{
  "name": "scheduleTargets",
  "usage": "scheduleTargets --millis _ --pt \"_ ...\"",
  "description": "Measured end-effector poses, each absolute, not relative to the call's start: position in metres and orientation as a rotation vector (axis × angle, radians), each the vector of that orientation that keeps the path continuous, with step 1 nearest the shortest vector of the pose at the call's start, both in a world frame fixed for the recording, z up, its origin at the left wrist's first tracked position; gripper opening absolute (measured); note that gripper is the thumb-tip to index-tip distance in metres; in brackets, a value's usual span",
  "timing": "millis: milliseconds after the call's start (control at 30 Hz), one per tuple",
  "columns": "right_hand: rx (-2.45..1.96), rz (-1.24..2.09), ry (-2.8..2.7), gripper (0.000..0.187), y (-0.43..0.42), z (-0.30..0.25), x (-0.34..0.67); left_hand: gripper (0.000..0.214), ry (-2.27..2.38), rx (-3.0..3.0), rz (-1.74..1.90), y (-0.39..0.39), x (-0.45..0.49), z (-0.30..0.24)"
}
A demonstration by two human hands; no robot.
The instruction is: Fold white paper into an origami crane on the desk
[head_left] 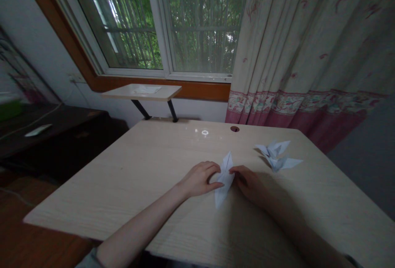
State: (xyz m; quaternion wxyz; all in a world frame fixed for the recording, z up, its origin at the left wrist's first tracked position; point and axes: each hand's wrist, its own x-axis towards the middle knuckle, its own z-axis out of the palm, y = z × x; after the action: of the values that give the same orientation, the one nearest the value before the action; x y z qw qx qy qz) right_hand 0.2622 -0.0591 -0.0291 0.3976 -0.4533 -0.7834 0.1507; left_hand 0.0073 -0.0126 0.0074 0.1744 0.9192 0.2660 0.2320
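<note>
A white sheet folded into a long diamond (225,177) lies on the desk, one point aimed at the window and a crease running along its length. My left hand (202,179) holds its left edge, with curled fingers higher up and the thumb resting on the lower part. At the right edge, my right hand (247,179) pinches the paper between thumb and forefinger; its other fingers are curled under and partly in shadow. To the right of my hands sit folded white paper cranes (275,157), close together with pointed wings spread.
The pale wooden desk (138,169) has a round cable hole (235,129) near its back edge. A small raised shelf (166,91) with paper on it stands at back left. A patterned curtain (293,54) hangs behind the desk. A dark low table (55,128) stands to the left.
</note>
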Motion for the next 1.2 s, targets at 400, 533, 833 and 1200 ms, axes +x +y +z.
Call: scheduleTargets --millis 400,533,833,1200 --pt "-1.043 0.236 -2.057 0.032 -0.058 -0.018 0.255 0.036 0.742 2.665 0.582 -0.015 0.009 0.01" --pt "-1.03 0.196 -2.044 0.039 -0.056 -0.02 0.257 0.035 0.736 2.639 0.624 -0.014 0.009 0.01" --pt "-1.007 0.165 -2.062 0.019 -0.053 -0.019 0.258 0.036 0.694 2.706 0.645 -0.01 0.008 0.005" --pt "-1.131 0.285 -2.142 0.01 -0.059 -0.012 0.254 0.04 0.606 2.711 0.67 -0.006 0.006 0.0"
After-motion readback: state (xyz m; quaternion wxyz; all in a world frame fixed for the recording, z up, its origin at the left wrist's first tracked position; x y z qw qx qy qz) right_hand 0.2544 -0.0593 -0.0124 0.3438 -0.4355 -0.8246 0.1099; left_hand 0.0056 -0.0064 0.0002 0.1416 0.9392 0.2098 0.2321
